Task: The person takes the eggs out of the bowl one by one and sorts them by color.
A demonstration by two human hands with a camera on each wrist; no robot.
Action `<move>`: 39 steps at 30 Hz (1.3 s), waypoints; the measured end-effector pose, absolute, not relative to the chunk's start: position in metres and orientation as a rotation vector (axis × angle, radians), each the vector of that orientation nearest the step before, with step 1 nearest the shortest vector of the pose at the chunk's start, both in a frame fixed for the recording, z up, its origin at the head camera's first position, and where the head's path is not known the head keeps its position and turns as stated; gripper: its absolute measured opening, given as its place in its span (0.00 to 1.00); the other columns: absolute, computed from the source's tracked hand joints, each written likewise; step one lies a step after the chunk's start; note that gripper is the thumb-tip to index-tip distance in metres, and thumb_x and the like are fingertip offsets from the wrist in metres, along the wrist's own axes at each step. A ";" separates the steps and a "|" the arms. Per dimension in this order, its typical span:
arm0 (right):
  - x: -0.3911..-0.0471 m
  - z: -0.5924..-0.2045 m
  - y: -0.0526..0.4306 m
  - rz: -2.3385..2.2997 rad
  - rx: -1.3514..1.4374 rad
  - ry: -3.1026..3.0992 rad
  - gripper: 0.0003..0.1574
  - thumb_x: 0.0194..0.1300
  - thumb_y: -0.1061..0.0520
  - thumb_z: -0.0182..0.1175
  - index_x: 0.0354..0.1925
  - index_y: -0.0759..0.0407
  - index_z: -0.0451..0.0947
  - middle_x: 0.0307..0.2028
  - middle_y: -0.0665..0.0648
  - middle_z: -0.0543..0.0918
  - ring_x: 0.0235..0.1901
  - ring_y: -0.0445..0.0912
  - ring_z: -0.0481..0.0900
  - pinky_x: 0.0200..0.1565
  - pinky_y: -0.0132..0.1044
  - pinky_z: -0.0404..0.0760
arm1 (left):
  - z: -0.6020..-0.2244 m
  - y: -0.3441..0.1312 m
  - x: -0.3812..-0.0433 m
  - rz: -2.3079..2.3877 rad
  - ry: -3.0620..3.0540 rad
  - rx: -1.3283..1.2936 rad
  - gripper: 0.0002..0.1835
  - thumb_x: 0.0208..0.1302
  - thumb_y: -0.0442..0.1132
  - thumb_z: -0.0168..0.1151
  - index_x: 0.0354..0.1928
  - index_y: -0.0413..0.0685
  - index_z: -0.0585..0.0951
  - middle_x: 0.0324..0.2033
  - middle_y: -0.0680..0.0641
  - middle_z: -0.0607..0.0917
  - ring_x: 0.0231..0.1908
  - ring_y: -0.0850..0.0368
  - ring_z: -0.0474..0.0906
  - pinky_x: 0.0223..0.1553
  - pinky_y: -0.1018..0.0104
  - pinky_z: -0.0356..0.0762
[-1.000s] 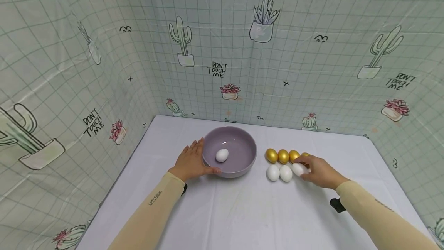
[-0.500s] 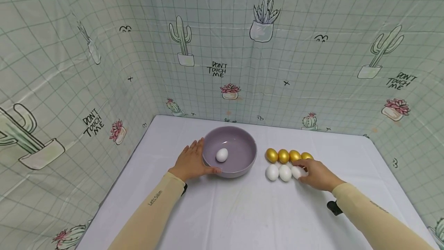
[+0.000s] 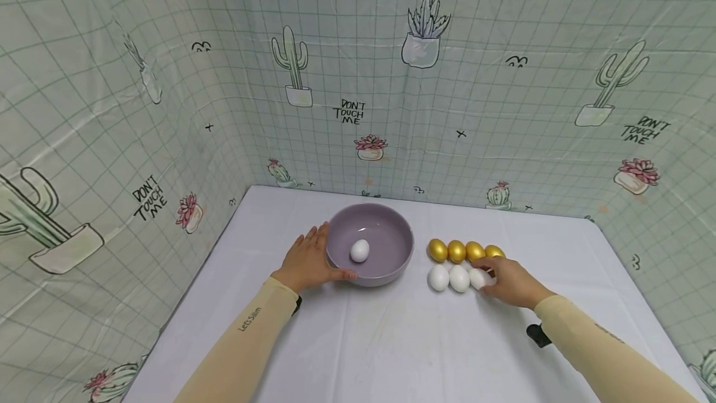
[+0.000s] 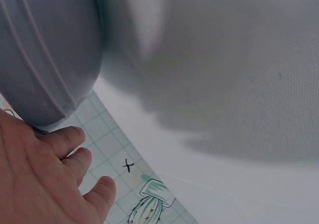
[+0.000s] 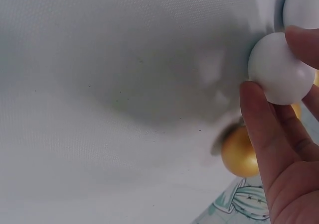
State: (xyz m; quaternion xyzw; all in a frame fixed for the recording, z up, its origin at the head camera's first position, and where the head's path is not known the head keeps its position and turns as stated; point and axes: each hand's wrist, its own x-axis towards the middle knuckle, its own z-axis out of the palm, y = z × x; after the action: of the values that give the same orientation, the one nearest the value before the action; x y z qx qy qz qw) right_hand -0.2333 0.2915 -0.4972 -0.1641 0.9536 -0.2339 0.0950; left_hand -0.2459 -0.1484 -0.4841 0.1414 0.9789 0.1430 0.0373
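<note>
A purple bowl (image 3: 386, 244) stands on the white table with one white egg (image 3: 360, 250) inside it. My left hand (image 3: 306, 261) rests against the bowl's left side, fingers extended along the wall and thumb near the front rim. In the left wrist view its fingers (image 4: 75, 157) lie beside the bowl's outer wall (image 4: 50, 50). To the right, my right hand (image 3: 511, 282) holds a white egg (image 3: 480, 278) at the right end of a short row. The right wrist view shows this egg (image 5: 279, 69) between thumb and fingers.
Two more white eggs, one on the left (image 3: 439, 278) and one in the middle (image 3: 460, 278), continue the front row. Just behind lies a row of several golden eggs (image 3: 456, 251). A printed cactus cloth (image 3: 447, 92) surrounds the table (image 3: 380, 341) at the back and sides.
My right hand has shifted slightly left with its white egg, closing up the white row and uncovering the rightmost golden egg. The egg in the bowl has rocked slightly. The left hand stays put.
</note>
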 end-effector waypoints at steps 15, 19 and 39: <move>-0.230 -0.489 0.294 -0.716 -0.488 2.804 0.34 0.53 0.63 0.74 0.58 0.69 0.77 0.53 0.64 0.81 0.48 0.57 0.81 0.50 0.53 0.81 | -0.484 -0.148 -0.245 0.443 2.996 0.426 0.74 0.43 0.82 0.63 0.78 0.35 0.47 0.75 0.38 0.56 0.75 0.42 0.49 0.72 0.46 0.48; -0.231 -0.486 0.295 -0.697 -0.473 2.799 0.35 0.54 0.60 0.75 0.58 0.68 0.77 0.53 0.65 0.81 0.49 0.59 0.80 0.49 0.54 0.81 | -0.484 -0.148 -0.246 0.432 2.997 0.427 0.74 0.42 0.82 0.62 0.78 0.35 0.47 0.75 0.37 0.56 0.75 0.42 0.49 0.72 0.46 0.48; -0.250 -0.428 0.266 -0.771 -0.687 2.876 0.32 0.56 0.65 0.68 0.60 0.65 0.76 0.56 0.66 0.79 0.53 0.61 0.80 0.50 0.53 0.81 | -0.484 -0.149 -0.247 0.442 2.977 0.428 0.75 0.42 0.84 0.60 0.78 0.35 0.46 0.75 0.36 0.56 0.75 0.42 0.49 0.72 0.46 0.48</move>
State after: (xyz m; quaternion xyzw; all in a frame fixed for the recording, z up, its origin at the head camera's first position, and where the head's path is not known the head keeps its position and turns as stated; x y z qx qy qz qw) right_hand -0.2500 0.2658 -0.4278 -0.2246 0.9403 -0.2521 0.0429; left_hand -0.2470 -0.1489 -0.4843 0.1407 0.9780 0.1453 0.0508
